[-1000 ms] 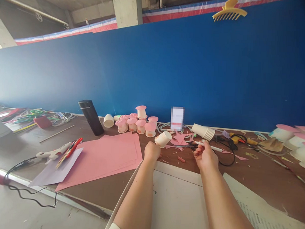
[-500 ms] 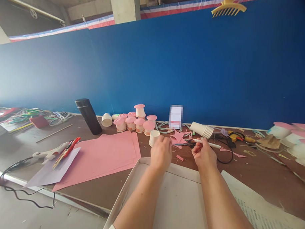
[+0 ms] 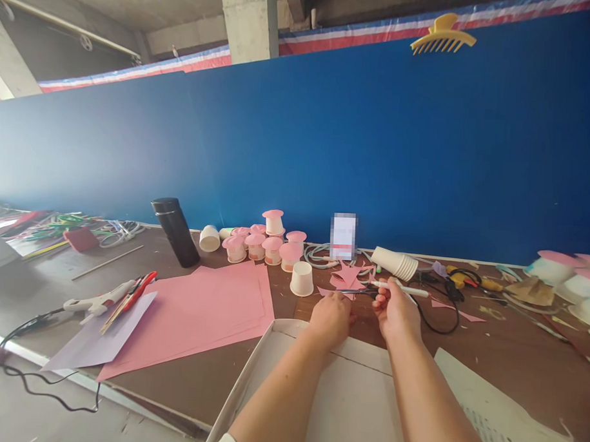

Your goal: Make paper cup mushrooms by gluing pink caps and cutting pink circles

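My right hand (image 3: pixel 399 310) is closed around a white pen (image 3: pixel 409 290), which points left. Beside it my left hand (image 3: pixel 331 318) reaches down to the table just past the box edge; its fingertips are hidden, so I cannot tell whether it grips anything. A white paper cup (image 3: pixel 302 279) stands upside down to the left of that hand, apart from it. Dark scissors (image 3: pixel 363 291) and pink paper scraps (image 3: pixel 347 276) lie just beyond both hands. Under my forearms is a shallow white box (image 3: pixel 351 403).
Several pink-topped cups (image 3: pixel 272 251) stand behind, near a black flask (image 3: pixel 175 232). Pink sheets (image 3: pixel 209 308) and a glue gun (image 3: pixel 98 302) lie left. Stacked paper cups (image 3: pixel 395 263), cables and a printed sheet (image 3: pixel 501 409) are right. A blue partition (image 3: pixel 327 138) rises behind.
My left hand has moved away from the single white cup, rightward and nearer to me, over a spot where a small pink strip lay. My right hand still holds the pen.
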`<state>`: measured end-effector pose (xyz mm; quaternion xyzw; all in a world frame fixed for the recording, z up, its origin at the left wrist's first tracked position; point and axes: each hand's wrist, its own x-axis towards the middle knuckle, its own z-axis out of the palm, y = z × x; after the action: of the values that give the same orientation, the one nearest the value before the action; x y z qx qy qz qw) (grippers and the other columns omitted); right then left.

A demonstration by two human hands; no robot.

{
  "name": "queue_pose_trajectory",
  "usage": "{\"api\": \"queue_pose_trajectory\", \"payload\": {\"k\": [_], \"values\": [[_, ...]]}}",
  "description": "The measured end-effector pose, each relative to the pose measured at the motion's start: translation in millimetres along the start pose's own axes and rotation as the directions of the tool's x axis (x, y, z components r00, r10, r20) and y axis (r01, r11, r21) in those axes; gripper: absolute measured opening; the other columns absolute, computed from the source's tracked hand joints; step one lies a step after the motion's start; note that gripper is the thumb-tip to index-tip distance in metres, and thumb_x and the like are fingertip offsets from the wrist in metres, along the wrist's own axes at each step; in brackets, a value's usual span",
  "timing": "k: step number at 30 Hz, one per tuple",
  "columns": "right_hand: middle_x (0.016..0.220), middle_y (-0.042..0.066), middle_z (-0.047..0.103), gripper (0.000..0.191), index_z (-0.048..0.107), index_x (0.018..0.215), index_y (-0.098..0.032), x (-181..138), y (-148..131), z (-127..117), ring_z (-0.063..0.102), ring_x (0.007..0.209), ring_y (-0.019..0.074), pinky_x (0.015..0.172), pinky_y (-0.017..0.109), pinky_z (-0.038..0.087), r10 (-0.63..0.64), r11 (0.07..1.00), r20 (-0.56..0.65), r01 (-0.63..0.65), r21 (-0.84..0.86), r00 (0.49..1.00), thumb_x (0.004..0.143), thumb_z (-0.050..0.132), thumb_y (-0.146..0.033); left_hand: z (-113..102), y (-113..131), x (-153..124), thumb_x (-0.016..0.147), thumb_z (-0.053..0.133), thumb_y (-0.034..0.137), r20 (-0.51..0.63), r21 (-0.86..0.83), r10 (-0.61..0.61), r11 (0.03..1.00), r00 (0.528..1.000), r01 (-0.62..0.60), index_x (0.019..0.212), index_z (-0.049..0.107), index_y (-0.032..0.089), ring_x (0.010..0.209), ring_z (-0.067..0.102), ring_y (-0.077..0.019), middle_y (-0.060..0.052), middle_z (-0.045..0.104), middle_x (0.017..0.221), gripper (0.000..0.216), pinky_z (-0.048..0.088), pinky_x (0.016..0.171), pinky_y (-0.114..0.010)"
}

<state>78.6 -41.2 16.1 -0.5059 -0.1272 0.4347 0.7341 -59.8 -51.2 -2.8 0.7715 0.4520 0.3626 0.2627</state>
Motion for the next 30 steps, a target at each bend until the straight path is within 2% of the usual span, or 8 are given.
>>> {"api": "queue_pose_trajectory", "payload": {"k": [4, 8, 10, 13, 16, 20, 26, 30], "values": [[0.057, -0.005, 0.056, 0.022, 0.064, 0.075, -0.015, -1, 6, 2, 0.044, 0.042, 0.0043, 0.036, 0.014, 0.038, -0.062, 0.991, 0.008, 0.062, -0.118, 0.998, 0.075, 0.070, -0.037, 1, -8, 3, 0.079, 0.062, 0.016, -0.130, -0.107, -0.092, 0.991, 0.987, 0.078, 0.077, 0.060, 0.023, 0.087, 0.060, -0.0241, -0.007, 0.063, 0.085, 0.007, 0.043, 0.093, -0.039], [0.055, -0.003, 0.058, 0.026, 0.064, 0.068, -0.016, 0, 16, 2, 0.046, 0.043, 0.0075, 0.037, 0.018, 0.037, -0.145, 0.954, 0.104, 0.167, -0.250, 0.984, 0.072, 0.072, -0.041, -5, -13, 7, 0.083, 0.060, 0.021, -0.176, -0.267, -0.235, 0.946, 0.956, 0.184, 0.088, 0.064, 0.023, 0.079, 0.061, -0.0197, -0.006, 0.067, 0.087, 0.007, 0.046, 0.080, -0.031], [0.053, -0.001, 0.059, 0.030, 0.063, 0.064, -0.017, 1, 19, 1, 0.048, 0.044, 0.0104, 0.039, 0.021, 0.037, -0.195, 0.900, 0.186, 0.251, -0.358, 0.963, 0.073, 0.071, -0.044, -7, -14, 8, 0.081, 0.060, 0.018, -0.188, -0.268, -0.210, 0.951, 0.959, 0.155, 0.092, 0.068, 0.023, 0.081, 0.061, -0.0187, -0.005, 0.068, 0.089, 0.014, 0.045, 0.078, -0.028], [0.051, 0.002, 0.061, 0.038, 0.063, 0.061, -0.018, 1, 21, -2, 0.053, 0.047, 0.0159, 0.045, 0.026, 0.039, -0.250, 0.760, 0.300, 0.379, -0.528, 0.920, 0.075, 0.066, -0.053, -8, -14, 9, 0.081, 0.060, 0.016, -0.174, -0.174, -0.141, 0.979, 0.975, 0.110, 0.093, 0.071, 0.023, 0.082, 0.061, -0.0177, -0.004, 0.067, 0.089, 0.018, 0.045, 0.078, -0.027], [0.055, 0.003, 0.064, 0.045, 0.064, 0.063, -0.019, -1, 19, -3, 0.058, 0.054, 0.0197, 0.052, 0.029, 0.040, -0.281, 0.656, 0.360, 0.452, -0.605, 0.890, 0.078, 0.058, -0.061, -8, -15, 10, 0.081, 0.060, 0.018, -0.148, -0.141, -0.124, 0.985, 0.981, 0.103, 0.095, 0.073, 0.022, 0.083, 0.061, -0.0165, -0.003, 0.068, 0.090, 0.018, 0.045, 0.078, -0.026], [0.064, 0.005, 0.068, 0.045, 0.064, 0.067, -0.019, -6, 14, 0, 0.060, 0.059, 0.0209, 0.057, 0.029, 0.041, -0.302, 0.618, 0.389, 0.489, -0.615, 0.871, 0.080, 0.055, -0.061, -7, -17, 9, 0.082, 0.060, 0.019, -0.153, -0.112, -0.103, 0.990, 0.983, 0.087, 0.097, 0.073, 0.021, 0.086, 0.061, -0.0156, -0.003, 0.069, 0.093, 0.020, 0.045, 0.079, -0.024], [0.067, 0.007, 0.070, 0.043, 0.067, 0.071, -0.018, -19, 10, 6, 0.063, 0.065, 0.0242, 0.063, 0.031, 0.042, -0.289, 0.521, 0.458, 0.539, -0.661, 0.841, 0.079, 0.055, -0.059, -6, -17, 10, 0.082, 0.060, 0.020, -0.141, -0.081, -0.116, 0.991, 0.983, 0.106, 0.099, 0.072, 0.022, 0.084, 0.061, -0.0156, -0.003, 0.068, 0.093, 0.021, 0.045, 0.079, -0.025], [0.070, 0.008, 0.071, 0.041, 0.068, 0.072, -0.019, -20, 12, 7, 0.063, 0.069, 0.0242, 0.065, 0.031, 0.042, -0.279, 0.496, 0.481, 0.554, -0.669, 0.831, 0.079, 0.054, -0.057, -7, -17, 9, 0.082, 0.059, 0.019, -0.143, -0.058, -0.105, 0.994, 0.984, 0.097, 0.098, 0.073, 0.022, 0.084, 0.061, -0.0156, -0.004, 0.068, 0.092, 0.021, 0.045, 0.078, -0.025]]}}
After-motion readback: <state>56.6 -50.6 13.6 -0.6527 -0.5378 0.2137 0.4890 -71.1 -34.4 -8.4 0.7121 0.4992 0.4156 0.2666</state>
